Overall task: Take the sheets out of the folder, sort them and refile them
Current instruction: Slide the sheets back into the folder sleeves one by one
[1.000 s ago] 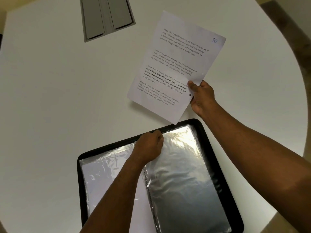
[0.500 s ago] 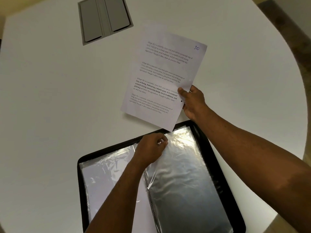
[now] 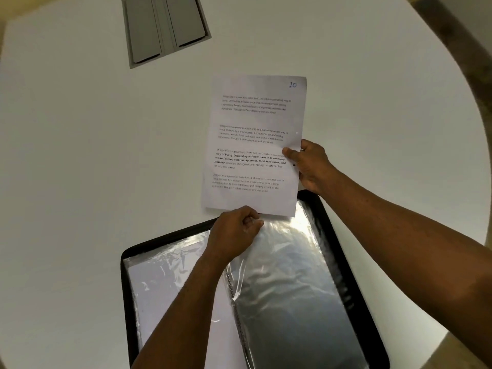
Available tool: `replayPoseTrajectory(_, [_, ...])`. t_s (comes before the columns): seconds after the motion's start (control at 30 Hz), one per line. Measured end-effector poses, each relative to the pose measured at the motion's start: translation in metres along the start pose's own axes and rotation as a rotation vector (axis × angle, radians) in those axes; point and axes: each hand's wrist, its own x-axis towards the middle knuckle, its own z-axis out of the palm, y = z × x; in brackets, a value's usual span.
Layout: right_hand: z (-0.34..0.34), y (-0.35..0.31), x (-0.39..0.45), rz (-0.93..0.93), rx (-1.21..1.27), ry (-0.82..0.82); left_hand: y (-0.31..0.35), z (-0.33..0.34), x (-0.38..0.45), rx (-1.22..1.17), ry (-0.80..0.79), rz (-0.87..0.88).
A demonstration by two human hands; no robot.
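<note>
A person's right hand (image 3: 310,166) pinches the right edge of a printed sheet (image 3: 255,145), thumb on its face, and holds it above the table (image 3: 80,155), just beyond the far edge of the open folder (image 3: 354,251). The sheet carries four blocks of text and a handwritten "10" at its top right corner. The left hand (image 3: 234,235) pinches the top of a clear plastic sleeve (image 3: 287,288) on the folder's right-hand page, close under the sheet's lower edge. The folder lies at the near edge of the table; its left-hand page appears to hold a white sheet under wrinkled plastic.

Risks, as judged from this position: the sheet is held at one edge only, so its free left side may droop or swing and catch on the sleeve mouth, creasing the lower corner. If the left-hand pinch closes both layers of film, the mouth would not open and the sheet would buckle against it. The thin sleeve could tear at the binding under a hard pull. A wrong sleeve would spoil the order.

The table is white, smooth and rounded at its right side, with a grey two-flap hatch (image 3: 166,27) set flush near its far edge. Dark flooring (image 3: 463,49) shows past the right rim.
</note>
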Motion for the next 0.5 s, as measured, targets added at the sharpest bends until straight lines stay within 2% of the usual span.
replayPoseTrajectory(0.13, [-0.003, -0.004, 0.001, 0.001, -0.202, -0.055, -0.002, -0.003, 0.001, 0.017, 0.015, -0.024])
replayPoseTrajectory(0.33, [-0.013, -0.006, 0.001, -0.129, -0.587, -0.148, -0.004, -0.008, 0.001, -0.007, 0.031, -0.063])
replayPoseTrajectory(0.5, [-0.029, -0.018, 0.004, -0.112, -0.602, -0.235, -0.004, -0.009, 0.002, -0.103, -0.013, -0.1])
